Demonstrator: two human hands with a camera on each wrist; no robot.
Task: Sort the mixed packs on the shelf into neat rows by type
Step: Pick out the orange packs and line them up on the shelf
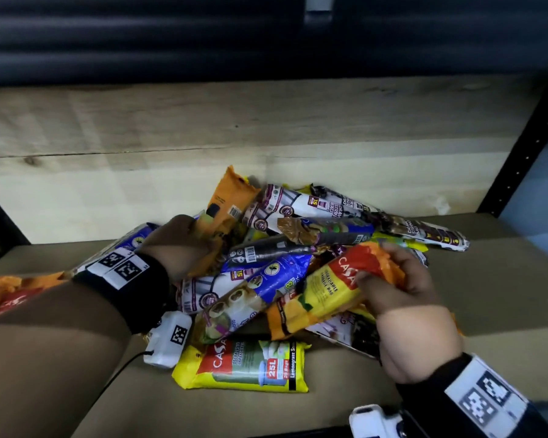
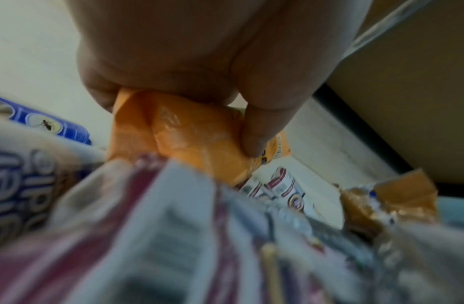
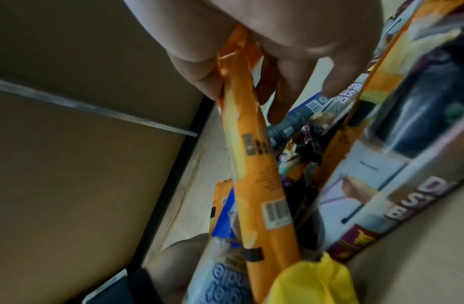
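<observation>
A jumbled heap of garbage-bag packs (image 1: 285,254) lies on the shelf board (image 1: 456,311). My left hand (image 1: 184,245) grips the near end of an orange pack (image 1: 231,203) that points toward the back; the left wrist view shows my fingers (image 2: 259,127) curled round its orange end (image 2: 184,131). My right hand (image 1: 393,289) pinches the red-and-orange end of an orange-yellow CASA pack (image 1: 326,295), lifted slightly over the heap; the right wrist view shows this pack (image 3: 254,164) hanging from my fingers (image 3: 199,74). A yellow CASA pack (image 1: 244,365) lies flat in front.
Blue packs (image 1: 266,279), white-and-maroon drawstring packs (image 1: 304,205) and a dark roll (image 1: 266,249) fill the heap. More orange-red packs (image 1: 10,295) lie at the far left. A black upright post (image 1: 519,153) bounds the right side. A pale wooden back panel (image 1: 203,128) stands behind.
</observation>
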